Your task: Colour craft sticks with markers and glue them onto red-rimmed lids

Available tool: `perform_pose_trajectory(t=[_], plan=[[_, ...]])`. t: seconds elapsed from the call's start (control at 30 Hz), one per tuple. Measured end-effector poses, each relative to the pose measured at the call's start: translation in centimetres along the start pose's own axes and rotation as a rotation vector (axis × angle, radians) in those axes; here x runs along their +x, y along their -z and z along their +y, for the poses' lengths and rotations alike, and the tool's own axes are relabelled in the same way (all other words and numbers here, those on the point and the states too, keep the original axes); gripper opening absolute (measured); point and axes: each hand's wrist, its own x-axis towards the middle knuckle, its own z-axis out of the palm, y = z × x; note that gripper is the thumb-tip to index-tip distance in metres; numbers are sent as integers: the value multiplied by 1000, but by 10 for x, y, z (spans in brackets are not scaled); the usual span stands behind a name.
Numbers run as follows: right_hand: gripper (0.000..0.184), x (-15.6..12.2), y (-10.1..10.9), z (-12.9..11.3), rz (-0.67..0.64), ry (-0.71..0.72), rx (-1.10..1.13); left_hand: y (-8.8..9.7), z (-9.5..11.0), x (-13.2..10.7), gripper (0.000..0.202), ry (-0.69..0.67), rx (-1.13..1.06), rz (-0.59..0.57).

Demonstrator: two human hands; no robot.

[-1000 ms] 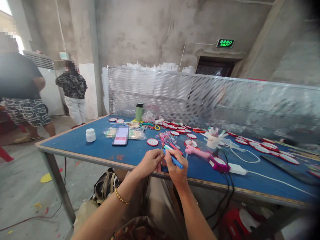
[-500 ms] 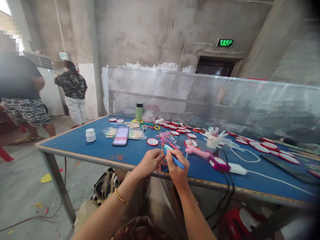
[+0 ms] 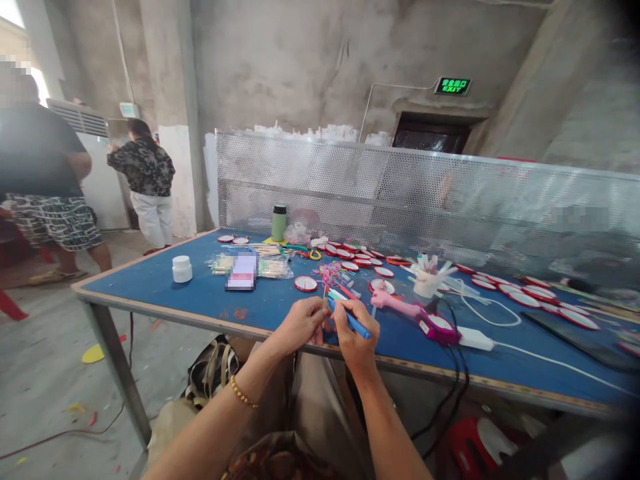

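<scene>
My right hand is closed round a blue pen-like stick at the near edge of the blue table. Close beside it, my left hand pinches a thin wooden stick that points upward. The two hands almost touch. Just beyond them lie a pink glue gun, loose coloured sticks and a round red-rimmed disc.
Several red-rimmed discs, a white cup of sticks, a green flask, a white jar, a bag of wooden sticks and white cables spread over the table. A perforated metal screen backs it. Two people stand at left.
</scene>
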Motion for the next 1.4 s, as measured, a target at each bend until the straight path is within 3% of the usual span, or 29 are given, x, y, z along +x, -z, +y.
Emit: perform_pose_trajectory(t=[1.4], plan=[[16,0,-1,1,3,7,-27,0,0,0,38,20,-1,5]])
